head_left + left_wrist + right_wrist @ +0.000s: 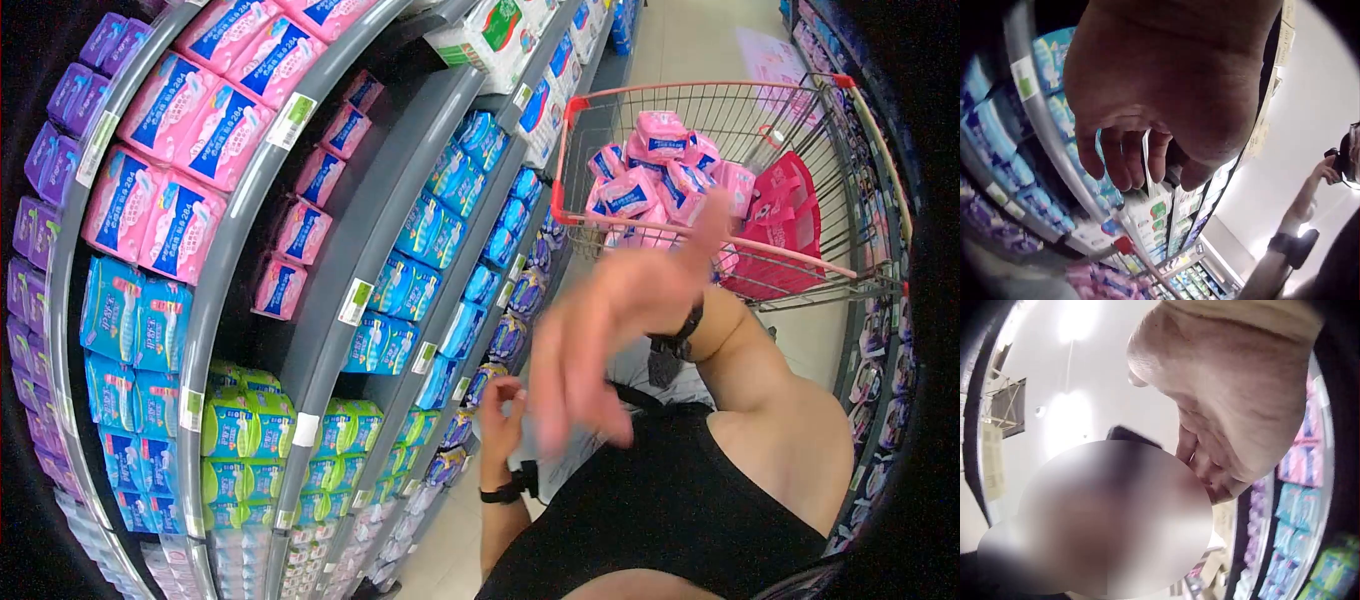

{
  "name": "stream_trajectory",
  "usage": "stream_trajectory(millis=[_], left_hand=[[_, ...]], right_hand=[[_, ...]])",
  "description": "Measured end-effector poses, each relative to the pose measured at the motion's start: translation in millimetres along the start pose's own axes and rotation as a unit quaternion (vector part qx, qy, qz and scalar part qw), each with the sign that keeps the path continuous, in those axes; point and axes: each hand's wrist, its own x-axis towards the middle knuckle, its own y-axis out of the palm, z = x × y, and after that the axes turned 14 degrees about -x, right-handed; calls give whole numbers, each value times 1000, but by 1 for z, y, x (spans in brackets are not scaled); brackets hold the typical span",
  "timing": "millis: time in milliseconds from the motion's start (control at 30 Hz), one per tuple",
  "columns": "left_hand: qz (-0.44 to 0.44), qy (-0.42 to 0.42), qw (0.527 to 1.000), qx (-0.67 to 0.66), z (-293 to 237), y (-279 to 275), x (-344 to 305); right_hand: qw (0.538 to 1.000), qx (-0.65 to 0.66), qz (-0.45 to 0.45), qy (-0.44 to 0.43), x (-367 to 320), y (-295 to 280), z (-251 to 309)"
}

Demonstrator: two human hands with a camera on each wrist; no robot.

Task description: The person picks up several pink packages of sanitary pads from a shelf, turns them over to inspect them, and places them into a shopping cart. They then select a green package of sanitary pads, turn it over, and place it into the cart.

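My right hand [630,320] is raised close in front of the head camera, blurred, its fingers extended. The left wrist view shows that right hand [1322,175] up by the head, fingertips at a black head-worn device [1333,154]. In the right wrist view, the same hand [1229,406] has its fingers partly hidden behind a blurred patch. My left hand [502,425] hangs low beside the shelf, fingers loosely bent with nothing in them. Nearest to it are packs of sanitary pads [455,430] on the shelf.
A shopping cart [700,88] stands ahead in the aisle, holding a heap of pink sanitary pad packs [630,190], a red bag [785,215] and a clear bottle [765,150]. Shelves of pink, blue and green packs [245,430] line the left. Another shelf [880,350] runs along the right.
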Motion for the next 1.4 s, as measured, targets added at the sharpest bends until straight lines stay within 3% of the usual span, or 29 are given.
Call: stream_trajectory(millis=[33,133,167,267,467,700,733,800,900,1000,1033,1100,1267,1333,1400], left_hand=[[-6,41,998,50,-18,-8,4],[-57,8,996,73,-43,-54,16],[-64,39,993,86,-56,-69,23],[-75,96,990,65,-112,-91,45],[-25,192,949,248,-180,-138,122],[-63,234,839,488,-213,-192,248],[-78,261,790,550,-213,-198,262],[-104,156,775,604,-216,-205,286],[-144,54,717,680,-203,-221,317],[-158,2,667,728,-182,-238,337],[-156,-33,679,716,-180,-234,340],[-160,-55,664,729,-179,-223,340],[-169,-81,672,716,-183,-218,345],[-170,8,689,704,-170,-249,355],[-166,31,679,715,-161,-267,355]], right_hand=[[999,-18,36,-2,15,17,4],[995,-27,96,-12,28,34,12],[995,-26,100,-9,26,36,13],[996,-14,89,6,27,41,23],[999,2,48,24,18,59,37],[999,-21,-6,41,1,81,62],[998,-26,-19,45,-2,84,64],[997,-35,-51,48,-6,94,64],[990,-43,-117,62,-14,111,72],[976,-42,-199,73,-21,126,74],[988,-41,-138,47,-20,111,72],[999,-37,-36,7,-18,87,70],[1000,-14,-4,-25,-20,75,67],[999,2,-7,-33,-21,70,60],[999,30,-20,-35,-22,62,51]])
